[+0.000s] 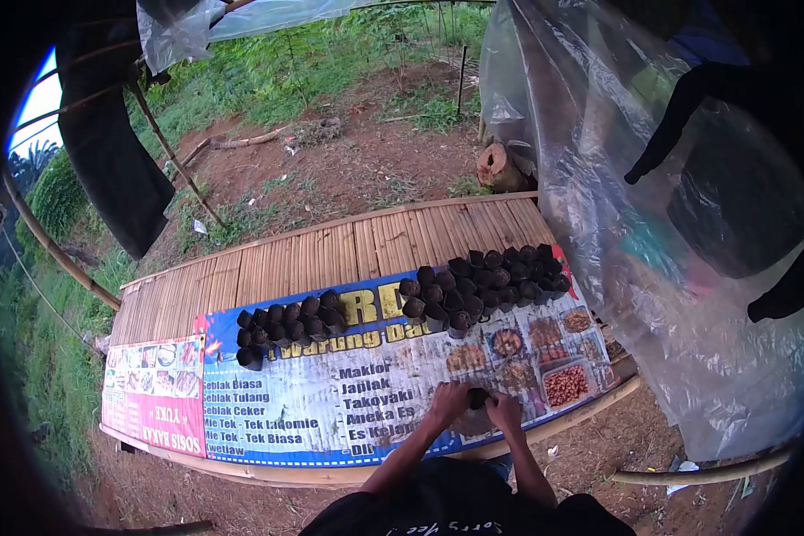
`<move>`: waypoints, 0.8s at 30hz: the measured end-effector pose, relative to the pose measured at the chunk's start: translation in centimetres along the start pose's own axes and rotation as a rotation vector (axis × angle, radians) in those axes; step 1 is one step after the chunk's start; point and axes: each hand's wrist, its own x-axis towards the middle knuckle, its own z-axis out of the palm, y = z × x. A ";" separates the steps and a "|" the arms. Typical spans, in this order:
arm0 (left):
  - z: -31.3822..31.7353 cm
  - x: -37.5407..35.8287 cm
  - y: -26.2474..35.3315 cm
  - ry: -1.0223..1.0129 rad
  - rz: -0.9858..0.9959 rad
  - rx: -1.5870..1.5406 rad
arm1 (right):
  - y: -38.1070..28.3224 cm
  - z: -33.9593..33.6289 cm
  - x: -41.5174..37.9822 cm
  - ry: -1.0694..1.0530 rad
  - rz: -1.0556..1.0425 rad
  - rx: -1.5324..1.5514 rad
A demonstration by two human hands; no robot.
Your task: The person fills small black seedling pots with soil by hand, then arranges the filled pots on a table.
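Note:
Both of my hands meet over the lower right part of the printed banner (330,411). Between them is a small black bag (479,398), its dark opening facing up. My left hand (450,402) is closed on the bag's left side, and my right hand (504,413) has its fingers at the right side of it. A patch of loose soil (473,423) lies on the banner just below the bag. Further back stand many small black filled bags, in a larger group (460,290) on the right and a smaller group (288,327) on the left.
The banner covers a bamboo slat table (277,268). Clear plastic sheeting (590,179) hangs at the right. A cut log (502,168) rests behind the table. Dark cloth (107,152) hangs at upper left, and bare soil and green plants lie beyond.

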 end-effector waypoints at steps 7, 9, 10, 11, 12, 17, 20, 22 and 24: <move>-1.4 -0.7 1.7 -0.054 -0.049 -0.078 | 1.0 0.4 0.2 0.033 -0.016 0.045; -1.4 -1.2 1.4 -0.037 -0.063 -0.080 | 1.3 1.1 0.4 -0.008 -0.012 0.046; -0.9 -1.3 1.0 -0.028 -0.065 -0.088 | 1.4 1.5 0.5 -0.004 -0.021 0.046; -0.4 -1.1 0.6 -0.020 -0.065 -0.097 | 1.5 1.8 0.6 0.007 -0.055 0.082; -0.2 -1.0 0.3 -0.018 -0.064 -0.097 | 1.6 1.9 0.5 0.015 -0.083 0.117; -1.8 -0.9 1.1 0.014 -0.042 0.078 | -0.5 0.1 -0.5 -0.052 0.037 0.005; -0.7 -0.5 0.3 0.016 0.005 0.130 | -0.9 -0.5 -1.0 -0.193 0.095 0.026; -0.4 -0.3 -0.1 0.011 0.024 0.130 | -0.8 -0.3 -0.7 -0.231 0.096 0.034; 0.0 -0.6 -0.4 -0.005 0.029 0.123 | 0.8 1.5 -0.4 -0.135 0.021 0.076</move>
